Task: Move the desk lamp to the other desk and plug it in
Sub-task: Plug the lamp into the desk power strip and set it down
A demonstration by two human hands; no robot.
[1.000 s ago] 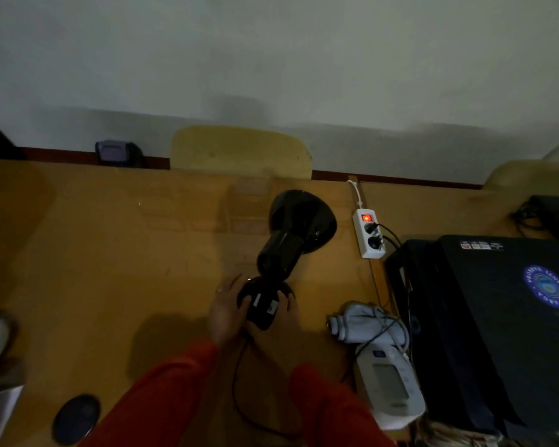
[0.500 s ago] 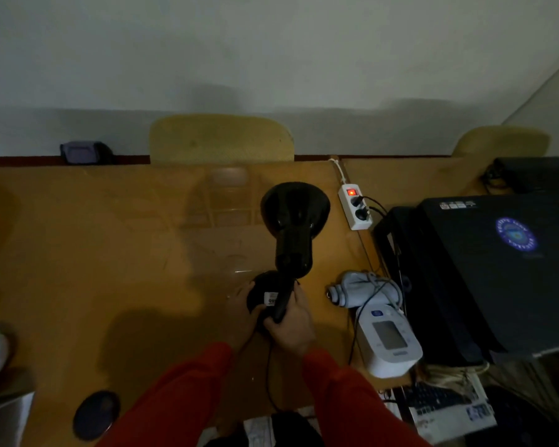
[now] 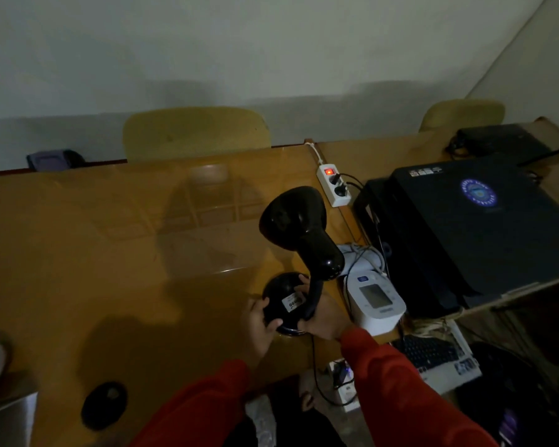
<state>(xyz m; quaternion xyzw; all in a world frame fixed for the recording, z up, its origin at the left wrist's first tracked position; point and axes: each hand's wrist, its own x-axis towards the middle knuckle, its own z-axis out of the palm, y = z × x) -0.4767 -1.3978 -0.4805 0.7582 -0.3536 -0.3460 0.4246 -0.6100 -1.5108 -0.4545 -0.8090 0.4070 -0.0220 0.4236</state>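
Observation:
A black desk lamp (image 3: 299, 227) stands near the front right of the glass-topped wooden desk (image 3: 110, 253), its round base (image 3: 283, 301) tilted toward me with a white label showing. My left hand (image 3: 262, 324) grips the left side of the base. My right hand (image 3: 323, 314) holds the base's right side at the foot of the curved neck. The lamp's black cord (image 3: 315, 375) hangs off the desk's front edge toward a white adapter (image 3: 344, 379) on the floor. A white power strip (image 3: 333, 185) with a lit red switch lies behind the lamp, two plugs in it.
A white blood pressure monitor (image 3: 376, 298) with its cuff sits right of the lamp. A black laptop (image 3: 478, 227) on a stand fills the right. Yellow chairs (image 3: 196, 132) stand behind the desk. A black round disc (image 3: 104, 404) lies front left. A keyboard (image 3: 433, 353) sits lower right.
The lamp has swung so its shade points up-left and its neck leans right. My hands have shifted round the base, which is now tilted. The view has moved left and back.

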